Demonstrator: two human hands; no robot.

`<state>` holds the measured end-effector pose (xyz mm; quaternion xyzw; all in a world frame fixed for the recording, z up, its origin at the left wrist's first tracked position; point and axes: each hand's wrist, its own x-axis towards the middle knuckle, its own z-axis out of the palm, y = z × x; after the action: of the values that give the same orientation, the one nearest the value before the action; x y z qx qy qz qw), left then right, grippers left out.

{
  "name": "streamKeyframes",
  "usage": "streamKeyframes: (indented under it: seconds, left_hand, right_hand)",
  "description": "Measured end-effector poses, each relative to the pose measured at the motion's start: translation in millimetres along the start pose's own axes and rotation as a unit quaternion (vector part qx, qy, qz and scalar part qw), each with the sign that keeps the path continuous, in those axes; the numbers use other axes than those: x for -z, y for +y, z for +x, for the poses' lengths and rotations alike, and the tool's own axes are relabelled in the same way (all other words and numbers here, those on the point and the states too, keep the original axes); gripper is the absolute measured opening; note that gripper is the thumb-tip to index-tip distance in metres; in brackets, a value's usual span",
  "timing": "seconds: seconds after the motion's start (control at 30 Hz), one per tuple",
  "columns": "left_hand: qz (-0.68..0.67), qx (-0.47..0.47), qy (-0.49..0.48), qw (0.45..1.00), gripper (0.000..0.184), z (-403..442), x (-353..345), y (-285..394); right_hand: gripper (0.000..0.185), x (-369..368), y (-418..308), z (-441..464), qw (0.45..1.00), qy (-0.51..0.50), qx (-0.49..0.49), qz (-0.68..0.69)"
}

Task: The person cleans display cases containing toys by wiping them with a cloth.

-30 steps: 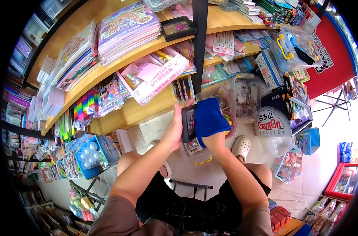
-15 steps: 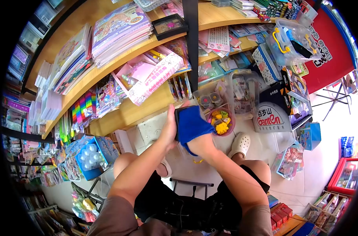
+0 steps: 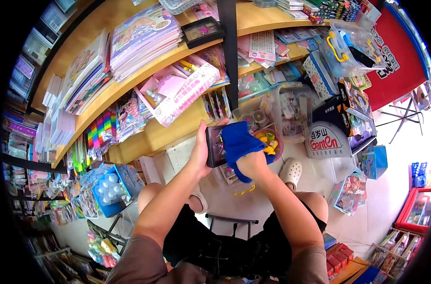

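My left hand (image 3: 200, 152) grips a small black-framed display box (image 3: 214, 146) along its left side, with a clear-looking front turned partly towards me. A blue cloth (image 3: 241, 142) bunches in my right hand (image 3: 254, 166) and lies against the right part of the box, hiding it. Most of my right fingers are under the cloth. Just beyond it, a pink round tub (image 3: 279, 151) holds yellow pieces. A similar black-framed box (image 3: 202, 32) rests on the shelf above.
Wooden shelves (image 3: 187, 111) curve across the front, carrying books (image 3: 142, 38) and a pink box (image 3: 187, 97). Clear bins (image 3: 293, 111) and a Ganten carton (image 3: 326, 142) stand right of my hands. A blue box of clear balls (image 3: 110, 187) sits at left.
The cloth has slid right across the box, uncovering more of its front. My right hand has moved slightly right, and my left hand has shifted a little left with the box.
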<state>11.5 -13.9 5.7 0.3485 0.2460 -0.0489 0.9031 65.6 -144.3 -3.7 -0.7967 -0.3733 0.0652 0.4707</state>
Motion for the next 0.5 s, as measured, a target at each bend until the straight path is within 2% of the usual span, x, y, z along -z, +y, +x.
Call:
streamKeyframes:
  seconds: [0.07, 0.17, 0.3, 0.33, 0.43, 0.5]
  left_hand:
    - [0.003, 0.022, -0.004, 1.000, 0.075, 2, 1, 0]
    - [0.018, 0.051, -0.009, 0.998, 0.075, 4, 8, -7]
    - [0.001, 0.054, -0.002, 0.999, 0.072, 0, -2, 7]
    - [-0.010, 0.052, -0.007, 0.999, 0.071, -2, -3, 9]
    - [-0.012, 0.048, -0.023, 0.999, 0.071, 0, -1, 7]
    - [-0.005, 0.046, -0.015, 0.999, 0.072, -2, -4, 8]
  right_hand:
    - [0.030, -2, -14, -1, 1.000, -0.015, 0.013, -0.008]
    - [0.030, 6, -8, -5, 0.991, -0.106, -0.063, 0.053]
    - [0.022, 8, -4, -5, 0.997, 0.012, -0.060, -0.044]
    - [0.024, 12, -2, -7, 0.994, 0.006, -0.089, -0.057]
    - [0.024, 9, 7, -6, 1.000, 0.016, -0.018, 0.000]
    - [0.022, 8, 4, -5, 0.999, -0.001, -0.024, 0.041]
